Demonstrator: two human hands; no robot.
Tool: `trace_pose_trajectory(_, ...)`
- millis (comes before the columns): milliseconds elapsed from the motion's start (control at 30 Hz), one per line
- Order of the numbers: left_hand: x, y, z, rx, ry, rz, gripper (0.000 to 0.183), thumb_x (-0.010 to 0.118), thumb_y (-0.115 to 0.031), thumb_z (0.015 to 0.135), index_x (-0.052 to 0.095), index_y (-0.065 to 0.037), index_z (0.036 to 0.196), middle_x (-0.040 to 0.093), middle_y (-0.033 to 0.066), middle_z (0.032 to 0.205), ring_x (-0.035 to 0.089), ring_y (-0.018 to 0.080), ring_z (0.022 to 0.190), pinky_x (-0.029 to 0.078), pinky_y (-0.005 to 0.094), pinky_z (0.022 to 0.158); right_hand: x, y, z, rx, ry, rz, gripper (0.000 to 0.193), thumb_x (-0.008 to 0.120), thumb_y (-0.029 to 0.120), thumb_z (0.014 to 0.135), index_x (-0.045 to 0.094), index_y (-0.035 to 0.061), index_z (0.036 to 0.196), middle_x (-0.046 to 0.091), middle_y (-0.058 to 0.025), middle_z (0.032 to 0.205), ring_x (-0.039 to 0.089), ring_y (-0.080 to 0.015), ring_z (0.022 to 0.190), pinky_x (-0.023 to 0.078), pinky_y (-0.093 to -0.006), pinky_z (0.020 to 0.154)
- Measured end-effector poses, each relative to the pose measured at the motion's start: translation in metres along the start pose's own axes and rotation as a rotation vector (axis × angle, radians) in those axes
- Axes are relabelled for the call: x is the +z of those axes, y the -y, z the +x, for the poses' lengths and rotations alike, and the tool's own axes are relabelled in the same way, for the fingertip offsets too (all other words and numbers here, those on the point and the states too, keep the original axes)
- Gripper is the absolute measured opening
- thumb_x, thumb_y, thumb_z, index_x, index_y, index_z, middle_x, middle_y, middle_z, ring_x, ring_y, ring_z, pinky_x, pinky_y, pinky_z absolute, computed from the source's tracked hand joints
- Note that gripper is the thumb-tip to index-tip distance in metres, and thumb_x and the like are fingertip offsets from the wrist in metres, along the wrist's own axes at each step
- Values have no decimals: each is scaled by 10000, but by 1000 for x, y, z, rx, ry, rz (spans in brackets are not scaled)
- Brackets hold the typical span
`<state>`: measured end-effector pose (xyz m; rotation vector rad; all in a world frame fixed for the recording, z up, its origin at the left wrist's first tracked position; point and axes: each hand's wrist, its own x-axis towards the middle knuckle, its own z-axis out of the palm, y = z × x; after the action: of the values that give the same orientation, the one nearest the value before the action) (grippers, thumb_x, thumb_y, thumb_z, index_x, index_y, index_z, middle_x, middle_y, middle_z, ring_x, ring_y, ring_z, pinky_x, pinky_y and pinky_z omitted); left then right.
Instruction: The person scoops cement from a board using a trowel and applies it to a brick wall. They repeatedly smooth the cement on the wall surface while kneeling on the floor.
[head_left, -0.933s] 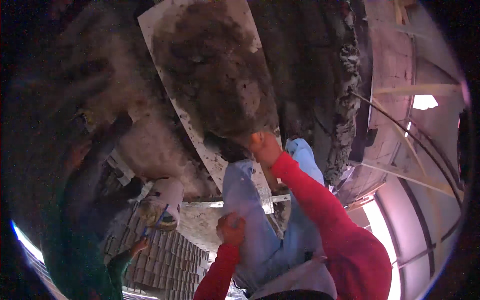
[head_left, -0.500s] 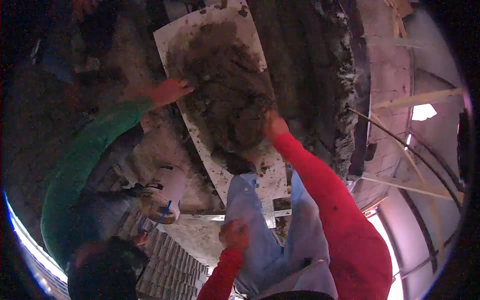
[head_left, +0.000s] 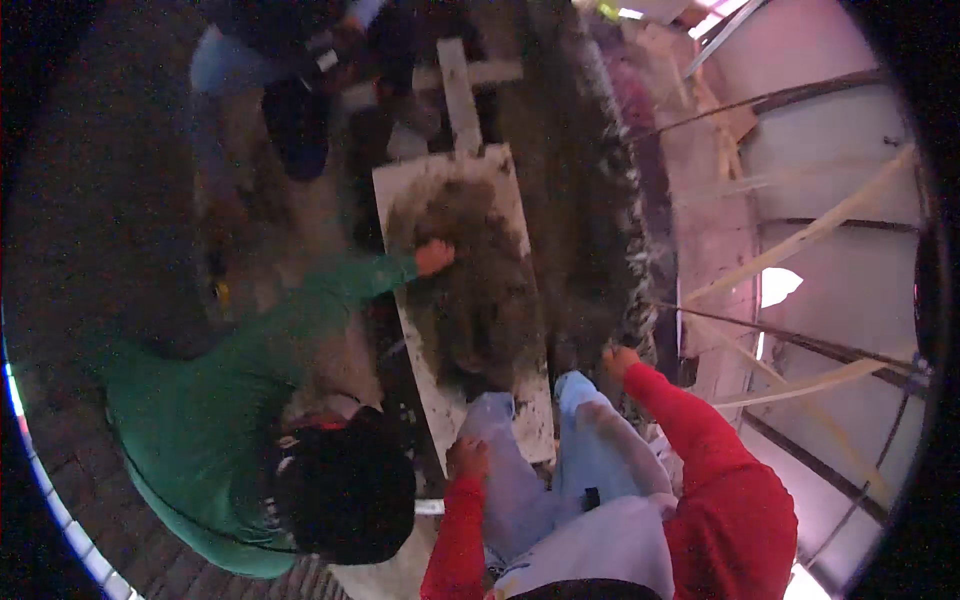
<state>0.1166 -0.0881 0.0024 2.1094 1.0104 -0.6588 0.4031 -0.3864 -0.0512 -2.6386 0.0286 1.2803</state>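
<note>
A long pale board [head_left: 405,345] lies in front of my knees, smeared with a dark, wet-looking, mud-like mix [head_left: 480,285]. My right hand [head_left: 620,360], in a red sleeve, is held off the board's right side near the rough wall edge. Its fingers are curled closed; whether anything is in them is hidden. My left hand [head_left: 467,457] rests by my left knee, too dim and blurred for its fingers to be told. A co-worker's hand [head_left: 434,257], from a green sleeve, reaches over the board's left edge onto the mix.
The co-worker in green [head_left: 200,430] bends close on my left. Beyond the board another person [head_left: 300,90] is partly in shadow, near crossed wooden planks [head_left: 460,95]. A rough-edged wall or ledge [head_left: 635,220] runs along the right, with slanting wooden braces [head_left: 810,240] beyond.
My right hand has left the mix's right edge and moved right, off the board. The view has shifted, bringing the board's far end and another person into sight. The co-worker leans further in.
</note>
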Motion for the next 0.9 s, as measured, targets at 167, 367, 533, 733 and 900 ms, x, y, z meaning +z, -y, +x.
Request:
trace_pose_trajectory(167, -14, 13, 10, 106, 4, -53, 300, 592, -314, 770, 627, -61, 929, 636, 144, 939, 609, 302, 840, 485, 383, 760, -99, 0, -50, -81, -260, -88, 418, 414, 381, 852, 608, 12, 875, 615, -240, 842, 600, -404, 837, 460, -470, 758)
trace_pose_trajectory(367, -20, 34, -5, -42, -186, -437, 342, 663, -308, 735, 611, -65, 969, 619, 151, 970, 594, 303, 864, 470, 396, 753, -222, 58, -89, -57, -280, 13, 424, 474, 398, 813, 595, 6, 919, 603, -254, 947, 578, -413, 901, 464, -461, 809)
trace_pose_trajectory(533, -16, 74, -34, -72, -57, 186, 387, 675, -230, 751, 570, -60, 1082, 591, 135, 1045, 573, 235, 919, 458, 349, 815, -231, 103, 24, -197, -233, 72, 352, 532, 336, 815, 599, 4, 911, 624, -234, 844, 603, -404, 829, 470, -473, 722)
trace_pose_trajectory(733, 0, 45, -18, -494, -259, -1009, 298, 608, -290, 809, 601, -51, 988, 596, 137, 1018, 570, 238, 946, 458, 384, 820, -274, 157, 193, -383, -84, -118, 263, 535, 253, 843, 590, 12, 934, 618, -243, 906, 595, -410, 865, 480, -465, 728)
trace_pose_trajectory(900, 38, 3, 2, -567, -262, -625, 424, 579, -416, 815, 607, -36, 1001, 628, 145, 943, 596, 278, 869, 485, 384, 762, -258, 249, 313, -405, 229, -394, 333, 541, 274, 834, 554, 83, 1106, 624, -199, 982, 594, -374, 937, 481, -452, 791)
